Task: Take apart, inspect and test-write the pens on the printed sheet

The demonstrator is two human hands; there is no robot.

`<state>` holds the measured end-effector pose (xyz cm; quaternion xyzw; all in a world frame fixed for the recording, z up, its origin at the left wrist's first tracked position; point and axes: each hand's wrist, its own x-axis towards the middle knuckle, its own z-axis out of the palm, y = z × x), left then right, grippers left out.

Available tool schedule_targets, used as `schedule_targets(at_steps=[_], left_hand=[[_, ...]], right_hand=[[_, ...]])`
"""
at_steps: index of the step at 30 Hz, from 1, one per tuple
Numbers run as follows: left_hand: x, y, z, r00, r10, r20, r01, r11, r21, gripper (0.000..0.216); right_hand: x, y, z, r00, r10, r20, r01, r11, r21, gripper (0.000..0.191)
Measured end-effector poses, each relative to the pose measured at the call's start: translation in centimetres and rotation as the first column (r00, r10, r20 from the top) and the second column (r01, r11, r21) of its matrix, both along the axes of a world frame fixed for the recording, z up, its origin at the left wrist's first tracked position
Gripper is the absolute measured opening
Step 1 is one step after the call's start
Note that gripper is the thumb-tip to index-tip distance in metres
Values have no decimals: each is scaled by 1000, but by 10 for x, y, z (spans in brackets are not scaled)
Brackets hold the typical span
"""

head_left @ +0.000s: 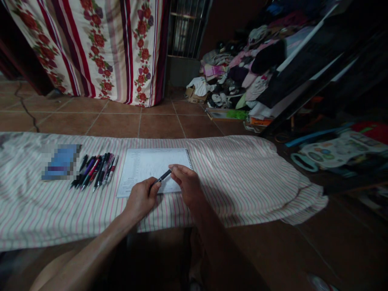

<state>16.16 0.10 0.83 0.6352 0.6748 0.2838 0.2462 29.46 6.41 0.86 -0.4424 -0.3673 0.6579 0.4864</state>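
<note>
A slim dark pen (161, 177) is being pinched at either end by the closed fingertips of the left hand (141, 199) and right hand (188, 184), seemingly just above the near edge of a white spiral-bound notepad (148, 163), with bare pink-striped cloth (248, 178) being left open rightward.

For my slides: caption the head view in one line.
Left hand and right hand hold a dark pen over a white spiral notebook on striped cloth.
</note>
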Motion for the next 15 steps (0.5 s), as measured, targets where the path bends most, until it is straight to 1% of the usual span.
schedule_targets(at_steps=[2,4,8,10,15], left_hand=[[0,1,-2,998,6,65,-4,1000,-25,27],[0,2,-3,996,15,83,-12,999,-32,27],[-1,2,-2,998,17,68,-15,1000,-25,27],[-1,2,-2,998,8,69,-6,1000,-18,27],[-1,2,-3,999,-4,49,5,1000,-24,28]], right_hand=[[1,1,1,1000,18,-9,-18,1000,15,24],[2,1,2,999,44,-23,-44,999,5,23],[4,0,6,997,66,-31,-67,998,-21,20],[5,-1,7,997,75,-29,-75,997,-11,20],[6,-2,5,998,59,-37,-60,998,-24,23]])
